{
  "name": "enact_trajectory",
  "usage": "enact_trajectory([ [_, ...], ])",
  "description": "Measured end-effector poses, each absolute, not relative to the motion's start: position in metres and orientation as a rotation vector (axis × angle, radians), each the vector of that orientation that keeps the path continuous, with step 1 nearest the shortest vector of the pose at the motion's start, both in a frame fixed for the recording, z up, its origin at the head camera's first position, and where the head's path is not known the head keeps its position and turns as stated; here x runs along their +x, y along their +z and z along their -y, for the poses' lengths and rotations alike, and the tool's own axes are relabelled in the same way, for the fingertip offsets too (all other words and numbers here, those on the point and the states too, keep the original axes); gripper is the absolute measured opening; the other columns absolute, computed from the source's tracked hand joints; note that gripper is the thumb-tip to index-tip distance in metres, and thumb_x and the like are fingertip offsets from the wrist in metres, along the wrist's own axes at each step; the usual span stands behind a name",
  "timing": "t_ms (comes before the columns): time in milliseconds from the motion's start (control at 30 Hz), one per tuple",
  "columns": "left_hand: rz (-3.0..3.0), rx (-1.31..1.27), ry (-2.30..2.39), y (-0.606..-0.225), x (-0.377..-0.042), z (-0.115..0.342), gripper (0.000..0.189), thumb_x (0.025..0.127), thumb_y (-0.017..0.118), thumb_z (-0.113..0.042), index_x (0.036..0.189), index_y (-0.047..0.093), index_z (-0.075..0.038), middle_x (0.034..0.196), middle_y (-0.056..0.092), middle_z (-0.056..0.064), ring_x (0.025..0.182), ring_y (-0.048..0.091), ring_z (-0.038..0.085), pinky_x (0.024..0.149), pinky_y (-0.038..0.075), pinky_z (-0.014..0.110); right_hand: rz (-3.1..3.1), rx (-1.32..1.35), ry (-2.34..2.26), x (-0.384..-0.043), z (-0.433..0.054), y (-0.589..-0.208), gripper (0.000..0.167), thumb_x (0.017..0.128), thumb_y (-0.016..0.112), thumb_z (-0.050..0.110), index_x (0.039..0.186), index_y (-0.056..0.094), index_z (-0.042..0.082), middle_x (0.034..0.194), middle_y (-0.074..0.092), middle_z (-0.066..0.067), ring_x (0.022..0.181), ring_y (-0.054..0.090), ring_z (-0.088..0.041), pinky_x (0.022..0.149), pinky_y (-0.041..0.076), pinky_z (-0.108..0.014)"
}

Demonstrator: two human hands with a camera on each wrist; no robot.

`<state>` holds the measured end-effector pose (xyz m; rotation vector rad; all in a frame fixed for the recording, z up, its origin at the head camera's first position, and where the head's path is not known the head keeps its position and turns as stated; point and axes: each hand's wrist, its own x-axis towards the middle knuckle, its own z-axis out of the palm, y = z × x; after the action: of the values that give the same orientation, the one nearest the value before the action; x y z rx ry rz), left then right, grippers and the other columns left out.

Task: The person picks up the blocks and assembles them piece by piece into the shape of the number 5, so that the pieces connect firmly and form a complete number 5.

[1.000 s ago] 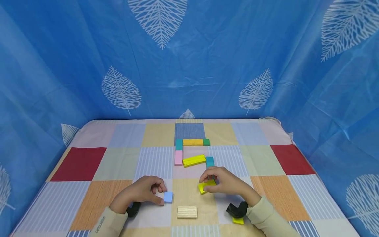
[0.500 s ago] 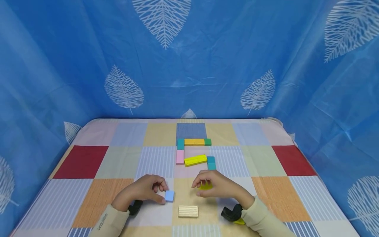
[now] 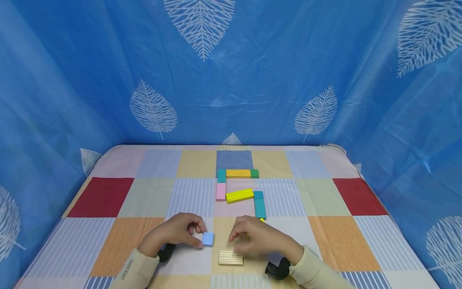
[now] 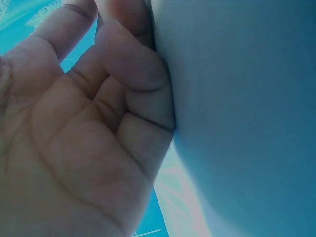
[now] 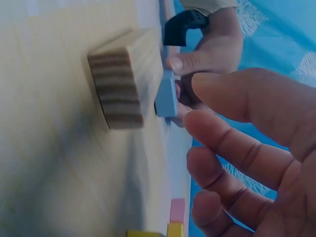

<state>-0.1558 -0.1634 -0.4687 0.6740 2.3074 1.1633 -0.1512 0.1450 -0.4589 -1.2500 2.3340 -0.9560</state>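
Pale striped wood, a rectangular block (image 3: pixel 230 259), lies flat on the patchwork cloth (image 3: pixel 173 281) nearest the right hand (image 3: pixel 254 237). Long axis runs left to right in the head view, roughly parallel to the near edge of the cloth; in the right wrist view one banded end faces the camera. Right fingers are curved, thumb and index tips apart; the thumb tip appears by the block's far edge from the head, while the right wrist view shows a gap between fingers and wood. Light blue block (image 3: pixel 208 239), top face near square with no clear long axis, sits beyond and to the left of the wooden one. Left hand (image 3: pixel 180 230) pinches it at its left side, thumb at the near end, index finger at the far end; remaining fingers curl inward. Farther out on the cloth: an orange-yellow bar (image 3: pixel 238 174) lying crosswise between a teal block (image 3: pixel 221 175) and a green block (image 3: pixel 254 174); a pink block (image 3: pixel 221 192) adjoins the teal one's near end. Two yellow sticks (image 3: pixel 240 196) lie side by side, right end angled slightly away, near a longer teal block (image 3: pixel 260 208).
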Motion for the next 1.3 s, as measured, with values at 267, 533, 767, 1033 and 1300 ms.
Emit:
enact_trajectory([
  [267, -2.309, 0.674, 1.166, -0.469, -0.155, 0.162, 0.027, 0.079, 0.095, -0.010, 0.095, 0.073, -0.011, 0.084, 0.061, -0.008, 0.072, 0.048, 0.005, 0.068, 0.044, 0.024, -2.342, -1.233, -0.845, -0.144, -0.138, -0.458, 0.015, 0.092, 0.087, 0.019, 0.105, 0.081, 0.016, 0.103, 0.064, 0.013, 0.095, 0.052, 0.001, 0.087, 0.047, -0.020],
  [533, -2.311, 0.659, 1.168, -0.469, -0.155, 0.161, 0.027, 0.079, 0.096, -0.009, 0.094, 0.073, -0.011, 0.083, 0.060, -0.008, 0.071, 0.048, 0.005, 0.067, 0.043, 0.023, -2.401, -1.251, -0.688, -0.139, -0.130, -0.459, 0.019, 0.085, 0.094, 0.025, 0.099, 0.081, 0.019, 0.095, 0.060, 0.019, 0.089, 0.049, 0.005, 0.085, 0.043, -0.018],
  [767, -2.318, 0.654, 1.154, -0.468, -0.155, 0.161, 0.027, 0.079, 0.096, -0.010, 0.094, 0.073, -0.012, 0.083, 0.060, -0.008, 0.071, 0.048, 0.004, 0.067, 0.043, 0.023, -2.443, -1.243, -0.654, -0.139, -0.128, -0.457, 0.021, 0.082, 0.095, 0.029, 0.094, 0.079, 0.021, 0.092, 0.058, 0.022, 0.087, 0.048, 0.004, 0.085, 0.043, -0.020],
  [1033, -2.313, 0.655, 1.159, -0.469, -0.156, 0.162, 0.027, 0.080, 0.095, -0.010, 0.095, 0.073, -0.011, 0.083, 0.060, -0.008, 0.072, 0.048, 0.005, 0.067, 0.043, 0.023, -2.491, -1.298, -0.715, -0.146, -0.132, -0.468, 0.017, 0.082, 0.091, 0.024, 0.093, 0.079, 0.020, 0.091, 0.060, 0.018, 0.085, 0.050, -0.001, 0.078, 0.042, -0.025],
  [1300, -2.311, 0.644, 1.162, -0.470, -0.157, 0.163, 0.027, 0.079, 0.096, -0.010, 0.094, 0.073, -0.011, 0.083, 0.060, -0.007, 0.072, 0.048, 0.006, 0.067, 0.043, 0.024, -2.521, -1.206, -0.753, -0.149, -0.130, -0.463, 0.017, 0.080, 0.092, 0.020, 0.091, 0.079, 0.017, 0.082, 0.053, 0.017, 0.076, 0.044, 0.001, 0.071, 0.038, -0.022],
])
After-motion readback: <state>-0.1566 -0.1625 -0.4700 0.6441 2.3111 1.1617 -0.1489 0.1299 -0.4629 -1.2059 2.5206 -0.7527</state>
